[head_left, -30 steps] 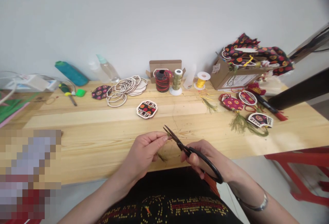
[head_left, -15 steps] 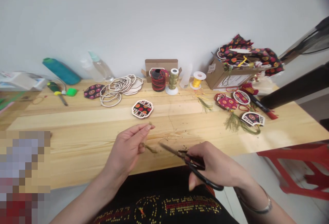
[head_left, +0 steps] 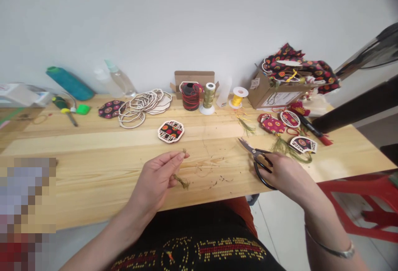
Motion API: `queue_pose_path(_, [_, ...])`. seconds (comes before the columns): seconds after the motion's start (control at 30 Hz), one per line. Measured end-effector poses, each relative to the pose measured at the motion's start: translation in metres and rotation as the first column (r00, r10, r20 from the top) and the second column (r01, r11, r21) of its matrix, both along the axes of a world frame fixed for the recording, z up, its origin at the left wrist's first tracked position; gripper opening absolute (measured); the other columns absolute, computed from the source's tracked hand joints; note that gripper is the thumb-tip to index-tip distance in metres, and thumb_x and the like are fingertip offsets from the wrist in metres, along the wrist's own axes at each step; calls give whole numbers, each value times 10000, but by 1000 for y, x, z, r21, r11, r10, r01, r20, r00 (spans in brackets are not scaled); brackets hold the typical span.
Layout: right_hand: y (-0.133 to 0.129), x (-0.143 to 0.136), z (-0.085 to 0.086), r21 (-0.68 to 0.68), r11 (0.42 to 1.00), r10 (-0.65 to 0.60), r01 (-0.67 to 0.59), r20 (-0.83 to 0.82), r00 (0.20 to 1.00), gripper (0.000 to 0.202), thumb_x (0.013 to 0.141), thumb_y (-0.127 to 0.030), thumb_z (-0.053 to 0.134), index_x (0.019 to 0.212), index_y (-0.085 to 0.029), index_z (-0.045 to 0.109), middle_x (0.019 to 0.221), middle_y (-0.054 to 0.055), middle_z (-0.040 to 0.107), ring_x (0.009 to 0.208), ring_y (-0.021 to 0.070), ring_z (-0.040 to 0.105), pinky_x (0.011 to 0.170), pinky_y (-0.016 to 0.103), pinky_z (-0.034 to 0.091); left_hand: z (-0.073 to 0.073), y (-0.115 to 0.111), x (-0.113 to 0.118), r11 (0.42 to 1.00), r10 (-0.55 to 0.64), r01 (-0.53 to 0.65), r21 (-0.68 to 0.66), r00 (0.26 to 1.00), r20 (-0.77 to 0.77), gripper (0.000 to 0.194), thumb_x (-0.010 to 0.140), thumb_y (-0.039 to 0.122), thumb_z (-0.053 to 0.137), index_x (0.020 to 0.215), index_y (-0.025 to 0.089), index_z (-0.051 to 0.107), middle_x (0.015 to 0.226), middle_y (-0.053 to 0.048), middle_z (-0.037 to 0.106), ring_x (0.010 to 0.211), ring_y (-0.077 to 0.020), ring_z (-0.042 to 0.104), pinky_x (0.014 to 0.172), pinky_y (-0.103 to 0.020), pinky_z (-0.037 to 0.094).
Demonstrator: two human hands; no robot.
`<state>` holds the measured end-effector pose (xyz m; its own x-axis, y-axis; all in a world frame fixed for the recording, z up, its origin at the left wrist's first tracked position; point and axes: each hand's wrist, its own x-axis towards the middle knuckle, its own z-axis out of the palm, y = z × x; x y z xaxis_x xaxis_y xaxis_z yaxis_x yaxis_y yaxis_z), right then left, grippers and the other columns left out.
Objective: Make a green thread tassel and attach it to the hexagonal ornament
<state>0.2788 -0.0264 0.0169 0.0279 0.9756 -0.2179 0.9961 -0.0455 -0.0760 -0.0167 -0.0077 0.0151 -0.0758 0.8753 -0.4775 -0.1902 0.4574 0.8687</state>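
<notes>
The wooden table (head_left: 124,150) spans the scene. At its far right stands a cardboard box (head_left: 273,92), patterned fabric (head_left: 317,72) spilling over its top. The right hand (head_left: 272,166), at the near right, is closed around the handles of the black scissors; the left hand (head_left: 182,157), near the middle, is closed too, pinching olive thread between thumb and fingers. A teal thread cone (head_left: 70,83) leans at the far left. The scissors (head_left: 256,155) point to the far left, well apart from the left hand; whether they touch the table cannot be told. A dark red spool (head_left: 190,96) stands far, just beside an olive spool (head_left: 209,96). Nearer lies a patterned ornament (head_left: 171,131), flat. The olive thread (head_left: 183,181) hangs out below the left fingers. Tiny dark clippings (head_left: 221,178) dot the table between the hands.
</notes>
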Motion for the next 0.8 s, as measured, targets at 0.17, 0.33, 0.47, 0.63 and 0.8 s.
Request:
queue_pose_path(0.17, [4, 10, -3, -23, 1000, 13, -13, -36, 999, 197, 823, -309, 484, 822, -164, 617, 787, 90, 654, 683, 203, 617, 603, 283, 411, -2, -1, 1, 999, -31, 30, -26, 1000, -5, 355, 582, 420, 806, 816, 159, 752, 524, 50, 472, 446, -24, 323, 375, -108, 286])
queue_pose_path(0.33, [1, 13, -2, 37, 999, 33, -29, -126, 991, 259, 856, -359, 457, 884, -166, 628, 823, 88, 638, 691, 196, 614, 615, 288, 421, -2, -1, 0, 999, -45, 45, -7, 999, 5, 354, 574, 415, 812, 803, 153, 747, 495, 61, 434, 451, -28, 315, 370, -102, 271])
queue_pose_path(0.47, [-2, 7, 3, 25, 997, 77, -74, -211, 974, 230, 856, -344, 461, 887, -170, 609, 841, 79, 623, 712, 190, 599, 644, 295, 429, -4, 0, 1, 999, -52, 52, 2, 998, 24, 349, 572, 406, 814, 796, 148, 746, 473, 70, 403, 449, -33, 295, 366, -107, 264])
queue_pose_path(0.63, [-7, 1, 11, -15, 976, 198, -219, -376, 905, 173, 818, -260, 489, 933, -192, 598, 855, 43, 632, 722, 164, 592, 645, 270, 433, -4, 0, 1, 999, -49, 49, -6, 998, 28, 340, 579, 401, 812, 800, 151, 746, 488, 59, 434, 461, -37, 314, 374, -109, 270])
queue_pose_path(0.8, [-7, 13, 11, -32, 999, 22, -27, -149, 989, 236, 840, -377, 463, 901, -193, 597, 881, 74, 658, 736, 209, 616, 627, 302, 428, -4, 0, -2, 999, -38, 39, -20, 999, 32, 340, 573, 402, 816, 794, 153, 747, 488, 59, 436, 456, -32, 307, 375, -107, 255])
